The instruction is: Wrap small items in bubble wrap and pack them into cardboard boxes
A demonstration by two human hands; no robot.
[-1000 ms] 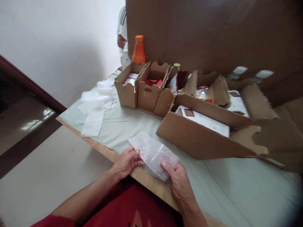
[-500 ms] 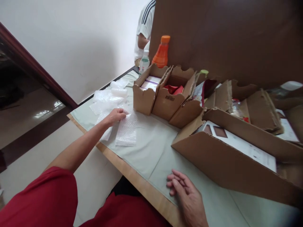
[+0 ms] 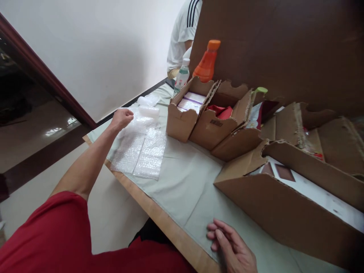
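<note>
Several pieces of clear bubble wrap [image 3: 150, 155] lie on the left end of the cloth-covered table [image 3: 182, 178]. Two lie flat side by side near the front edge, with more pieces bunched behind them. My left hand [image 3: 122, 118] is at the left side of the wrap, its fingers curled closed on the bubble wrap; the gripped edge is mostly hidden by the hand. Low in the view, my right hand [image 3: 233, 244] hovers by the front edge, palm inward, its fingers loosely bent and apart. Nothing is in it.
Cardboard bins [image 3: 179, 123] holding boxes and packets run along the back. A larger cardboard bin [image 3: 284, 204] with a white box [image 3: 315, 185] stands right. Behind are a clear bottle [image 3: 182, 76], an orange bottle [image 3: 206, 62] and a person in a white shirt [image 3: 183, 38].
My left hand has moved left and away from me across the bubble wrap, and the front pieces now lie flatter and wider. My right hand keeps its pose. The view has shifted slightly.
</note>
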